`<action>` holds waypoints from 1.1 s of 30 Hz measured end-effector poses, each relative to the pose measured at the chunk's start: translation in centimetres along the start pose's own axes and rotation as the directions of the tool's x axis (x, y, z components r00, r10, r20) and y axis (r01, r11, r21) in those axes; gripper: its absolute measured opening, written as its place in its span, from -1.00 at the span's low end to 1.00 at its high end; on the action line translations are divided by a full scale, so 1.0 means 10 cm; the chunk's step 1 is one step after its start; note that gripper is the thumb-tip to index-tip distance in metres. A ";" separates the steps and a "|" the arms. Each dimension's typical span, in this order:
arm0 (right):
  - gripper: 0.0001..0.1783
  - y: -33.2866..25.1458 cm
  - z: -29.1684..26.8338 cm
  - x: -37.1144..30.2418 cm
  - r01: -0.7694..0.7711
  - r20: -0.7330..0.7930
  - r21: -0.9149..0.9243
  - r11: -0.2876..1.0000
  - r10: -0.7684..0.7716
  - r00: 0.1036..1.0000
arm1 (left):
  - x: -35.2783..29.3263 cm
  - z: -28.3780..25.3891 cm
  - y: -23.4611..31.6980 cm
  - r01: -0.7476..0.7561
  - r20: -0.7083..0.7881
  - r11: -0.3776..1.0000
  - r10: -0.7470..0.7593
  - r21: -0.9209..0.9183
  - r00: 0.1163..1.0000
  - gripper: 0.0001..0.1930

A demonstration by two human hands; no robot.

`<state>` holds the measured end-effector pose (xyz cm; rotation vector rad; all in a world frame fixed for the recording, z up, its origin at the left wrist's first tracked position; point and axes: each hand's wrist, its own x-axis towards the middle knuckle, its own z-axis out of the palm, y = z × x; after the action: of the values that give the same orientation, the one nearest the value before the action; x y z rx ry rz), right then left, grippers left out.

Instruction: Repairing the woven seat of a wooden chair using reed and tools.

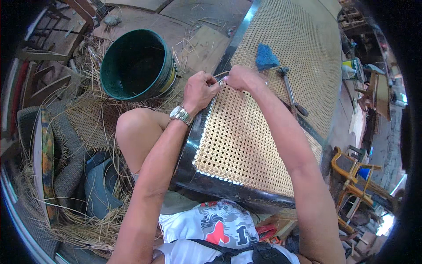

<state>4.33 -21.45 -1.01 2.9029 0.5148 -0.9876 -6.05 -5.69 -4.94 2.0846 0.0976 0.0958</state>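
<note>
A woven cane panel (246, 136) is set in a dark, glossy wooden frame (190, 152) in front of me. At its left edge, my left hand (201, 91), with a metal wristwatch (181, 115) on the wrist, pinches its fingertips together. A thin cane strand (221, 73) arcs from those fingers toward my right hand. Close beside it, my right hand (244, 79) is closed at the same edge; whatever lies in its fingers is hidden. Past the right hand, a blue cloth (266, 57) and a hammer (288, 88) rest on the cane.
A dark green bucket (136, 66) stands left of the frame. Loose cane strands (92, 229) and a scrap of cane webbing (94, 121) litter the left side. My bent knee (136, 130) is beside the frame. Wooden chair parts (349, 171) lie at the right.
</note>
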 end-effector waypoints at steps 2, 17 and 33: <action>-0.48 0.10 -0.05 0.02 0.055 0.099 0.139 0.989 -0.069 0.993 | 0.01 -0.01 0.01 -0.011 0.009 0.999 0.010 0.049 1.000 -0.79; -0.50 0.16 -0.27 0.12 -0.321 0.564 0.464 0.826 0.004 0.826 | -0.01 0.01 0.00 -0.039 -0.011 0.998 0.040 0.058 0.999 -0.82; -0.84 -0.19 -0.28 0.17 -0.092 0.356 -0.018 0.996 0.092 0.930 | 0.00 0.06 -0.05 -0.017 -0.010 1.000 0.017 0.002 1.000 -0.80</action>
<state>6.66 -18.81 0.37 2.6233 0.3515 -1.4524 -5.96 -5.93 -5.69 2.0870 0.0861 0.1158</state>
